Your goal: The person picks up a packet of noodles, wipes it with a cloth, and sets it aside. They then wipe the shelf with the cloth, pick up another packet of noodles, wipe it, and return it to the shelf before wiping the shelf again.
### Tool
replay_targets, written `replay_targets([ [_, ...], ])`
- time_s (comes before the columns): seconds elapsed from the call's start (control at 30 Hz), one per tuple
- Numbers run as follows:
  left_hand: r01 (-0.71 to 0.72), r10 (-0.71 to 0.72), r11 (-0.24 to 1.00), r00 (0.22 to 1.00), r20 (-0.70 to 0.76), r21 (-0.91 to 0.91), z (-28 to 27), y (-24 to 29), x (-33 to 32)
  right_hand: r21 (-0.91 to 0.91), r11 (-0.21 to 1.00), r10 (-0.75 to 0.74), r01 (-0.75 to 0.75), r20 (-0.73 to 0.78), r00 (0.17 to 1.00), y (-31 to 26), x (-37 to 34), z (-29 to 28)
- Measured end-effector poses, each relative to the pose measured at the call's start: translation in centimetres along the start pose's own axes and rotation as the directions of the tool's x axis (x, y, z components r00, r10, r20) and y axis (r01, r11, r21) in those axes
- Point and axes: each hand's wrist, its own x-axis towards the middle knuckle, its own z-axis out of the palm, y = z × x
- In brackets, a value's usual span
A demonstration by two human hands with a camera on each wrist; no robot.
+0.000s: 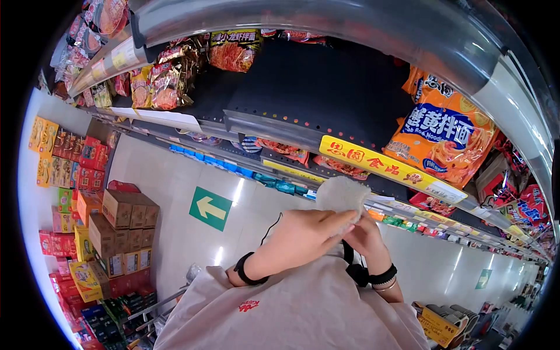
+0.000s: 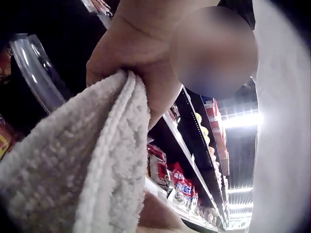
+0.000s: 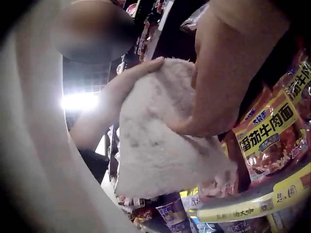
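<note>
A folded white fluffy cloth [image 1: 343, 195] is held up before my chest, close to the shelf edge. My left hand [image 1: 303, 240] grips its lower part, thumb and fingers closed over the fabric. The right hand [image 1: 367, 233] meets it from the other side and pinches the cloth's edge. In the left wrist view, thick folds of the cloth [image 2: 112, 141] fan out beneath the gripping hand. Grey smudges mark the cloth [image 3: 150, 131] in the right wrist view, where a thumb presses on its face.
Ahead, a dark shelf [image 1: 303, 87] carries orange noodle packs [image 1: 440, 134] at right and gold packs [image 1: 169, 81] at left. A yellow label strip [image 1: 373, 160] runs along its edge. Brown cartons [image 1: 125, 210] are stacked at left beside a green floor arrow [image 1: 210, 208].
</note>
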Motion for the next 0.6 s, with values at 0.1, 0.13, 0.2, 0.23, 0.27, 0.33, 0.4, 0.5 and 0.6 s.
replay_targets([
  [0.1,-0.074,0.068,0.995,0.993,0.100,0.066,1.2,0.5,-0.2,-0.086,0.992,0.079,-0.088,-0.108,0.991,0.4,0.3,0.7],
  [0.13,-0.072,0.065,0.995,0.993,0.102,0.066,1.8,0.6,-0.3,-0.146,0.986,0.069,-0.086,-0.111,0.991,0.5,0.5,1.0],
  [0.2,-0.174,0.166,0.983,0.979,0.116,0.058,3.1,0.7,-0.5,-0.075,0.996,0.047,-0.053,-0.077,0.996,0.9,1.2,1.9],
  [0.23,-0.220,0.213,0.975,0.960,0.183,0.023,3.1,1.2,-0.6,-0.007,1.000,0.020,-0.020,-0.040,0.999,1.0,1.7,2.4],
  [0.27,-0.223,0.214,0.974,0.959,0.183,0.030,3.5,1.3,-0.7,0.062,0.998,-0.008,0.008,-0.001,1.000,0.8,2.2,2.8],
  [0.33,-0.207,0.208,0.978,0.951,0.228,-0.031,4.3,1.7,-0.9,0.432,0.899,0.066,-0.073,0.033,0.997,-0.3,1.8,4.2],
  [0.4,-0.134,0.138,0.990,0.929,0.344,-0.035,3.3,1.7,-0.7,0.294,0.955,-0.090,0.033,0.185,0.979,-0.3,1.7,4.5],
  [0.5,-0.005,0.092,0.967,0.938,0.334,-0.253,2.2,1.0,-0.6,0.019,0.968,-0.251,0.251,0.086,0.964,1.0,1.7,4.5],
  [0.6,0.118,-0.061,0.970,0.964,0.259,-0.211,0.2,-0.3,-0.4,-0.500,0.817,-0.314,0.288,0.034,0.949,2.0,1.3,-0.2],
])
